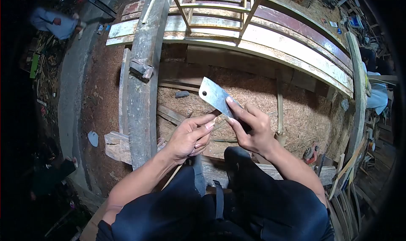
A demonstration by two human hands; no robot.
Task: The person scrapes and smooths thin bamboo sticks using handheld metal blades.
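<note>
My right hand (256,129) grips a flat, cleaver-like metal blade (215,95) with a round hole near its far corner. Its handle, if it has one, is hidden by my fingers. My left hand (192,137) is closed in a pinch on a thin, pale wooden strip (172,178), whose lower length runs down beside my leg. The strip's upper end is close to the blade's lower edge, and I cannot tell whether they touch. Both hands are close together above my knees.
A slatted wooden frame (215,5) stands on the plank bench (287,48) ahead. A thick beam (144,89) at left carries a dark block (141,69). Shavings (249,89) cover the ground. Another person (53,23) is at upper left; loose strips (349,169) lean at right.
</note>
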